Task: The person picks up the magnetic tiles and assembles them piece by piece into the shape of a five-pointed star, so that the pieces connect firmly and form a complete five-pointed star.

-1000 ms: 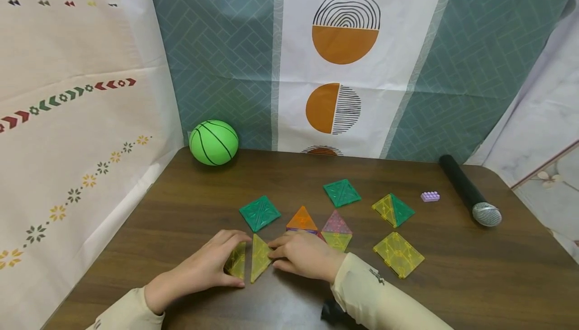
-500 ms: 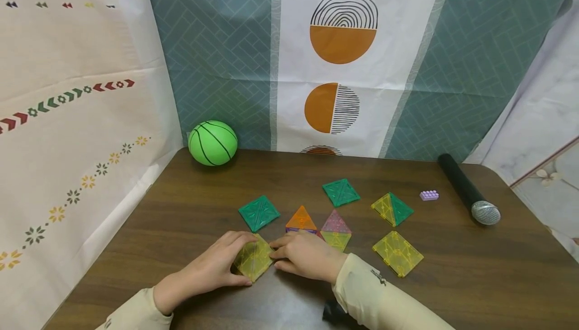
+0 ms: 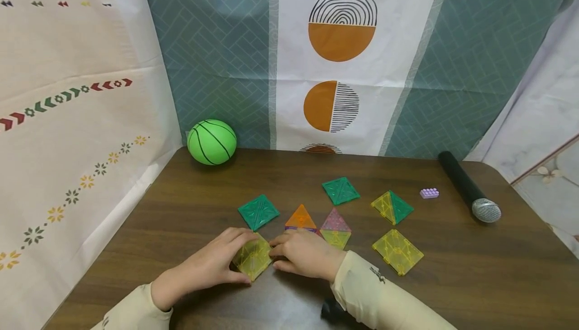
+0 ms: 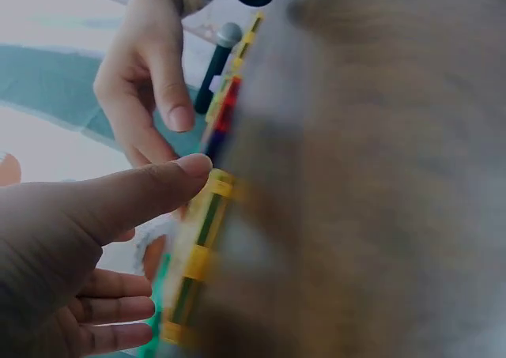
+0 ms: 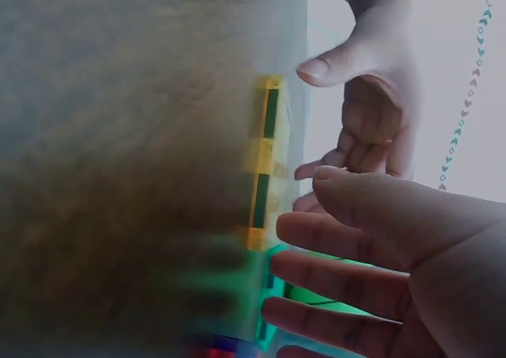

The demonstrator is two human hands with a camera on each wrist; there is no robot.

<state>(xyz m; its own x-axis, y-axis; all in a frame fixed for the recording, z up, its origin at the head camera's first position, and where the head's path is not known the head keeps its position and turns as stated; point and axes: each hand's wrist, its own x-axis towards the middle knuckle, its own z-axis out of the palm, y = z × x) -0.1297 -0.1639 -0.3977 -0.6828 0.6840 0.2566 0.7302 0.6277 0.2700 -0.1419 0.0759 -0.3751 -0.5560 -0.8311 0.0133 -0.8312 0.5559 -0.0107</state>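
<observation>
Two translucent yellow triangular magnetic tiles lie edge to edge as a square on the table. My left hand grips the left one, fingers at its far corner and thumb by the near corner. In the left wrist view, the thumb tip sits right at the corner of the yellow tile edge. From the other side, my right hand touches the right tile with nearly straight fingertips. Just beyond it are an orange triangle and a pink-and-yellow pair, both partly hidden.
Green tile squares lie behind, one nearer and one farther. At right are a yellow-and-green square and a yellow square. A purple brick, a microphone and a green ball stand farther back.
My left hand has slid its yellow triangle to the right, closing the gap to the other triangle. The right hand has stayed almost in place.
</observation>
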